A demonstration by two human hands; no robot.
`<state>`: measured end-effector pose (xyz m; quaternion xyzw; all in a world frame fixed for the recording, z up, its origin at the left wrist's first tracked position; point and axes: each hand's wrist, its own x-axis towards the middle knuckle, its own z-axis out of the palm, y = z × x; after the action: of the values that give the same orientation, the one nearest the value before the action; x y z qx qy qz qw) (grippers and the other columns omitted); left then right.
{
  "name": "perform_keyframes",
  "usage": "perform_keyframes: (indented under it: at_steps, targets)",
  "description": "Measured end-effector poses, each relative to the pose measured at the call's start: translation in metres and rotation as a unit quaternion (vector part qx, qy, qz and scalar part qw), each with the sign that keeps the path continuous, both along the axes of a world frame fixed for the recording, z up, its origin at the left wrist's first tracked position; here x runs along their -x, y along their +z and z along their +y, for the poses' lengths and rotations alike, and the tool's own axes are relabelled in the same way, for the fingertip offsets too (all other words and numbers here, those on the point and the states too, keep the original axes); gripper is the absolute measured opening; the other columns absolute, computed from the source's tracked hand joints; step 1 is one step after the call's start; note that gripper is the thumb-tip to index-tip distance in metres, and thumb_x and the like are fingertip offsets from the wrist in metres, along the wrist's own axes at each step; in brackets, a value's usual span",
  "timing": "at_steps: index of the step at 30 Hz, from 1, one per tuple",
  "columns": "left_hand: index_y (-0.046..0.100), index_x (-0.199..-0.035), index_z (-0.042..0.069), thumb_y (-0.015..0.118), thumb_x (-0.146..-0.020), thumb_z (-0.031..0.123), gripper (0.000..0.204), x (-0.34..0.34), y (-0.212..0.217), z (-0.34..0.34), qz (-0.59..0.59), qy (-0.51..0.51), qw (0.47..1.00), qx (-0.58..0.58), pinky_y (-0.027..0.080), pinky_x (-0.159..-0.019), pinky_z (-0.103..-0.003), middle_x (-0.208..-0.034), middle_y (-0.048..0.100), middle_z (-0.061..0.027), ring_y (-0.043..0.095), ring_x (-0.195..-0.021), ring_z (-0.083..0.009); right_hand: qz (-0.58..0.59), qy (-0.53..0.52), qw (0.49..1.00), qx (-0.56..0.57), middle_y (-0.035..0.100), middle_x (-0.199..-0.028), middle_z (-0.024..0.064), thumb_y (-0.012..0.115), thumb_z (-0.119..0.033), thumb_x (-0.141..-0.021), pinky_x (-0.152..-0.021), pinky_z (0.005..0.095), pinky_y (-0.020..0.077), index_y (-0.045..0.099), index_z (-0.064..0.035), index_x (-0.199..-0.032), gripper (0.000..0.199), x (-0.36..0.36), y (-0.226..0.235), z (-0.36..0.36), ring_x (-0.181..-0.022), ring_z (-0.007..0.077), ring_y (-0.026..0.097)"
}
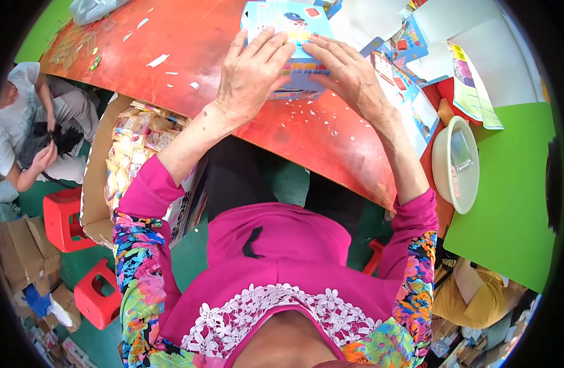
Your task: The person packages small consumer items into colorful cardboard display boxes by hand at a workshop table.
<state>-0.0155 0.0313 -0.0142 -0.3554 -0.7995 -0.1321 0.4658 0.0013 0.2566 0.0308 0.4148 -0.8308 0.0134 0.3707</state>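
Observation:
A light blue printed carton (300,69) stands on the red table (190,37), close to its near edge. My left hand (250,75) rests on the left part of its top, fingers stretched out and a little apart. On the right part lies my right hand (352,80), its fingers also extended toward the middle, with the thumb along the box's upper front edge. Both palms face the carton, and neither hand wraps round it. Part of the box's sides is hidden behind my hands.
Flat printed card blanks (411,92) lie at the right, beside a cream basin (442,165). A brown carton (97,178) of small packets stands at left. Red stools (99,294) are on the floor. Another person (24,122) sits far left; paper scraps (158,60) dot the table.

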Motion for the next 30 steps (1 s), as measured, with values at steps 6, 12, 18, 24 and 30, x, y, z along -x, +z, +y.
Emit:
perform_keyframes:
  at_steps: [6, 12, 18, 24, 30]
  targets:
    - [0.059, -0.114, 0.010, 0.084, -0.064, 0.032, 0.060, -0.011, 0.015, 0.012, -0.019, 0.024, 0.999, 0.041, 0.038, -0.099, -0.051, -0.111, 0.061, -0.0032, 0.056, -0.113, -0.0220, -0.089, -0.002, 0.995, -0.047, 0.062, -0.115, 0.0118, 0.076, -0.016, -0.075, -0.090, 0.0384, 0.0506, 0.058, -0.0044, -0.124, 0.054, 0.003, 0.018, 0.002, -0.106, 0.0301, 0.059]
    - [0.060, -0.106, 0.009, 0.082, -0.067, 0.033, 0.050, -0.020, 0.011, 0.015, 0.028, -0.025, 0.999, -0.013, 0.042, -0.090, -0.045, -0.095, 0.057, -0.0034, 0.058, -0.099, -0.0193, -0.089, 0.017, 0.996, -0.028, 0.063, -0.110, 0.0098, 0.077, -0.019, -0.074, -0.086, 0.0374, 0.0512, 0.062, -0.0030, -0.116, 0.047, 0.007, 0.014, 0.003, -0.101, 0.0297, 0.059]
    - [0.064, -0.115, 0.001, 0.074, -0.084, 0.022, 0.039, -0.057, -0.060, 0.031, -0.287, -0.171, 0.924, -0.187, 0.042, -0.049, -0.036, -0.061, 0.055, -0.0080, 0.054, -0.052, -0.0234, -0.086, 0.015, 0.996, -0.023, 0.064, -0.107, 0.0096, 0.078, -0.021, -0.075, -0.084, 0.0371, 0.0522, 0.065, -0.0030, -0.111, 0.042, 0.008, 0.013, 0.007, -0.100, 0.0282, 0.061]
    - [0.058, -0.124, 0.000, 0.068, -0.086, 0.020, 0.044, -0.045, -0.059, 0.049, -0.540, -0.178, 0.782, -0.256, 0.048, -0.064, -0.041, -0.072, 0.064, -0.0191, 0.065, -0.067, -0.0298, -0.115, -0.005, 0.993, -0.001, 0.065, -0.110, 0.0088, 0.078, -0.021, -0.076, -0.085, 0.0368, 0.0525, 0.065, -0.0043, -0.114, 0.044, 0.010, 0.005, 0.013, -0.102, 0.0276, 0.061]
    - [0.053, -0.126, 0.003, 0.068, -0.086, 0.021, 0.046, -0.034, -0.068, 0.052, -0.554, -0.141, 0.799, -0.187, 0.048, -0.066, -0.043, -0.072, 0.064, -0.0179, 0.065, -0.072, -0.0334, -0.129, -0.014, 0.991, -0.018, 0.062, -0.118, 0.0079, 0.077, -0.018, -0.075, -0.089, 0.0376, 0.0514, 0.061, -0.0067, -0.123, 0.052, 0.015, 0.000, 0.017, -0.108, 0.0285, 0.057]
